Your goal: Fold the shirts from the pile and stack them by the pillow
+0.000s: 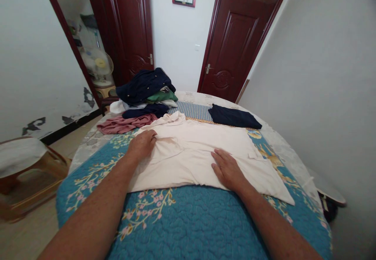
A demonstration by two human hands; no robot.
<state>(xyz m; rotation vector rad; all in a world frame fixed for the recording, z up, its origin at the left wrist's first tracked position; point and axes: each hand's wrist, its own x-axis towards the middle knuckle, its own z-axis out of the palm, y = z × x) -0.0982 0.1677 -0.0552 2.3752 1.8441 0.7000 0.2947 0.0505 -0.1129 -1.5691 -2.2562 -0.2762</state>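
A pale cream shirt (194,150) lies spread flat on a blue quilted bedspread with a flower print (188,221). My left hand (142,143) rests on the shirt's left side, fingers curled and pinching a fold of its cloth near the sleeve. My right hand (226,168) lies flat on the shirt's lower middle, fingers stretched out and pressing the fabric down. Both forearms reach in from the near edge of the bed.
A heap of unfolded clothes (145,91), navy, green, white and pink, sits at the far left of the bed. A folded navy garment (233,116) lies at the far right. A wooden stool (26,166) stands on the left, two dark red doors (235,44) beyond.
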